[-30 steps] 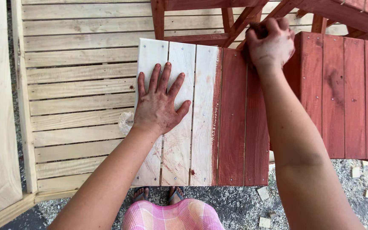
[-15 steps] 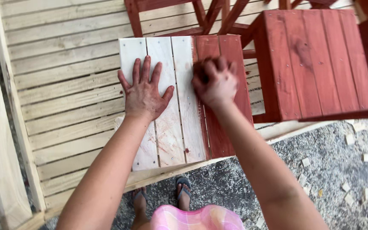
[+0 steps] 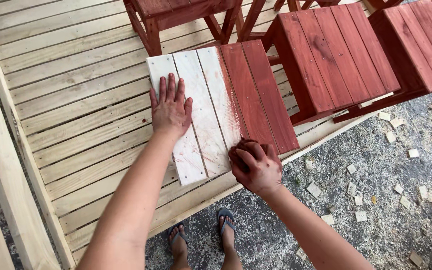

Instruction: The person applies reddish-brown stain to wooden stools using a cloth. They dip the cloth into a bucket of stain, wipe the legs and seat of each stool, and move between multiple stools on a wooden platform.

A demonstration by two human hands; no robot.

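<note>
Plank deck (image 3: 76, 100), sawdust floor. Left hand (image 3: 170, 107) flat, fingers spread, steadying stool (image 3: 216, 107); right hand (image 3: 256, 167) fingers closed on stained rag (image 3: 243, 148). Best wipe along grain, even strokes.

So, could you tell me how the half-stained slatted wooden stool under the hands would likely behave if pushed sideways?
The half-stained slatted wooden stool looks stiff: screwed plank slats. It would probably slide, not roll, its top being flat. The left hand lies flat on bare slats and likely steadies it; the right hand grips near the front edge. The wet red stain may feel slippery.
</note>
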